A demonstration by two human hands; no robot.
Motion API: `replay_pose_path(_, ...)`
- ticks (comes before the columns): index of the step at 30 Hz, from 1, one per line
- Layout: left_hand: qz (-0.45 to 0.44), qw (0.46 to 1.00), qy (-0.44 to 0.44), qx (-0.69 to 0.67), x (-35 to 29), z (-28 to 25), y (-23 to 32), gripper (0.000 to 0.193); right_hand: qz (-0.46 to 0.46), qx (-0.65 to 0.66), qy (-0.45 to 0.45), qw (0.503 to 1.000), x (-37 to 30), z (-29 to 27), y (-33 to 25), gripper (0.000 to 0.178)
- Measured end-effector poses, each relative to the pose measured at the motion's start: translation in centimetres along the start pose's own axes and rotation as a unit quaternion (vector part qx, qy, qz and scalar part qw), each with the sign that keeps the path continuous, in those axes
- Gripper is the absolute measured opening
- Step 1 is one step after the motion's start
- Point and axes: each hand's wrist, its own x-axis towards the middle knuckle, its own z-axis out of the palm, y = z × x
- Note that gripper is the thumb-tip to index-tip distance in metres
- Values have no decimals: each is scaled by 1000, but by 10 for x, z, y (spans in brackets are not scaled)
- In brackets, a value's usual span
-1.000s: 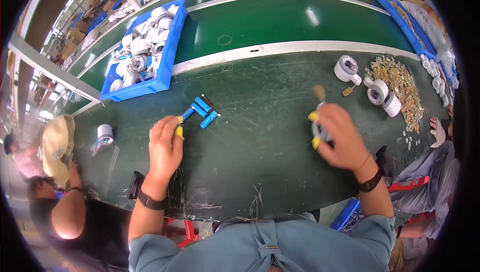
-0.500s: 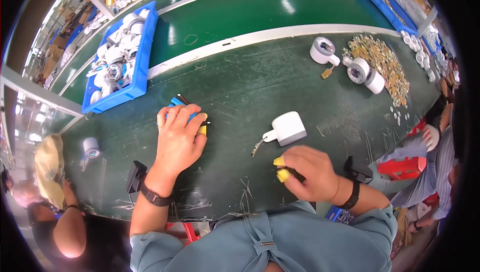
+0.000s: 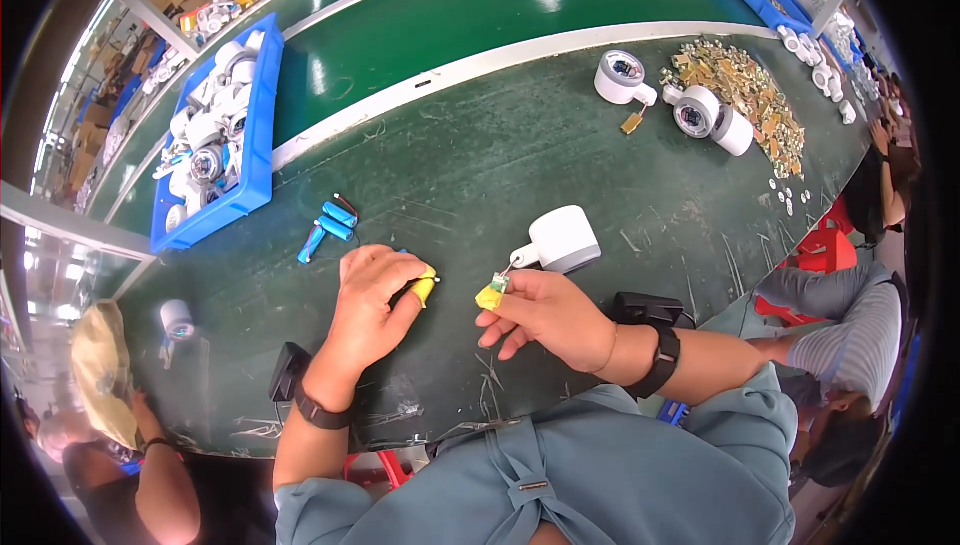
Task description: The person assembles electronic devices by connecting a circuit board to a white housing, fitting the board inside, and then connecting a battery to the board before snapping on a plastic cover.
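Observation:
My left hand (image 3: 375, 303) is closed, with yellow finger covers on its thumb and forefinger. A sliver of blue behind the fingers and a small white tip at the pinch suggest a blue battery, mostly hidden. Beyond that hand lie several blue cylindrical batteries (image 3: 336, 229) with wires. My right hand (image 3: 545, 313) pinches a small green circuit board (image 3: 500, 284) between thumb and forefinger, its other fingers loosely curled. Short wires join this board to a white lamp-like housing (image 3: 563, 239), which lies on its side on the green table just beyond the right hand.
A blue crate (image 3: 262, 160) of white housings stands at the left. At the far right, white lamp-like units (image 3: 620, 79) lie beside a heap of small boards (image 3: 745, 95). Another unit (image 3: 177, 319) stands at the left. Black stands (image 3: 291, 372) sit near my forearms; co-workers are at both sides.
My left hand has drawn back toward me and right, uncovering the blue batteries. My right hand has moved left and up and taken hold of the circuit board on the housing's wires.

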Motion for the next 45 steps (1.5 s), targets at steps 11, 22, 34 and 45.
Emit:
replay_pose_path(11,-31,996,14,-86,-11,22,33,30,-89,-90,-32,992,9,-6,8,17)
replay_pose_path(22,-113,981,20,-156,-9,29,40,21,-97,-103,-41,989,14,-8,10,12)
replay_pose_path(34,-124,987,38,-95,-12,30,49,19,-204,-282,53,936,11,6,16,11)
replay_pose_path(45,-98,983,54,-146,-13,32,45,22,-318,-389,107,858,20,7,31,4)
